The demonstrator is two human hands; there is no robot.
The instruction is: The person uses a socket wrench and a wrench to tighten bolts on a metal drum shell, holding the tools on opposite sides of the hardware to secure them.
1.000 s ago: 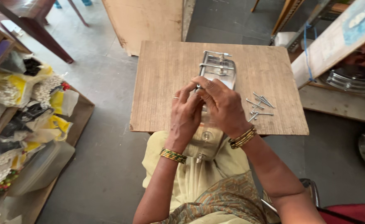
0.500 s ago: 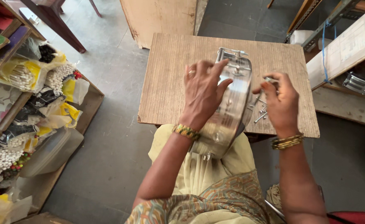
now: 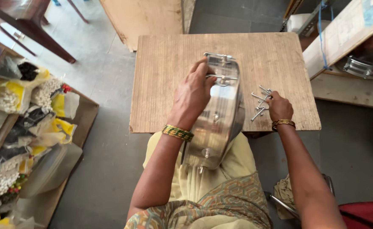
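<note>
Head view: left hand [image 3: 193,95] grips metal frame [image 3: 218,123]; right hand [image 3: 279,106] touches bolts [image 3: 260,101].

Metal frame [image 3: 220,114] on wooden board [image 3: 165,63], loose bolts [image 3: 260,101] to its right.

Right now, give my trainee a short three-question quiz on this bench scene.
1. True or false: the left hand rests on the shiny metal frame.
2. What is the right hand touching? A) loose metal bolts B) a hammer C) a yellow bag
3. What does the frame's far end lie on?

Key:
1. True.
2. A, the loose metal bolts.
3. The wooden table; its near end reaches over the person's lap.
</note>
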